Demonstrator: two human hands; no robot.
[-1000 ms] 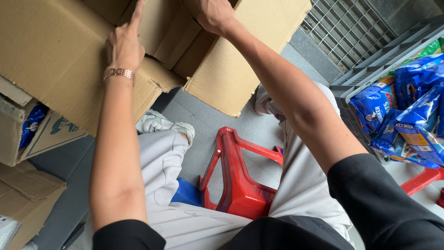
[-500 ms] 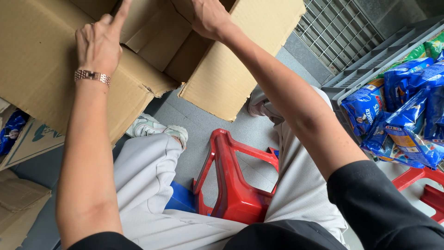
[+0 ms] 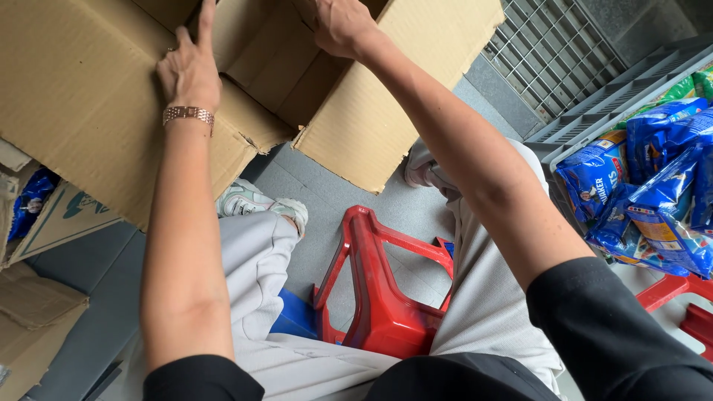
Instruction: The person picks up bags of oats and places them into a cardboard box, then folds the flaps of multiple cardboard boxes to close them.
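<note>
left hand (image 3: 189,70) slid up the cardboard box (image 3: 82,111) flap, fingers spread flat | right hand (image 3: 340,26) curled over inner flap | box raised nearer, opening wider

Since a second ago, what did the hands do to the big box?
The left hand slid up and over the cardboard box flap, its fingers now stretched toward the top edge. The right hand stayed gripping the inner flap. The box shifted slightly toward the person. The red stool, the blue snack bags in the grey crate and the person's seated legs stayed put.
</note>
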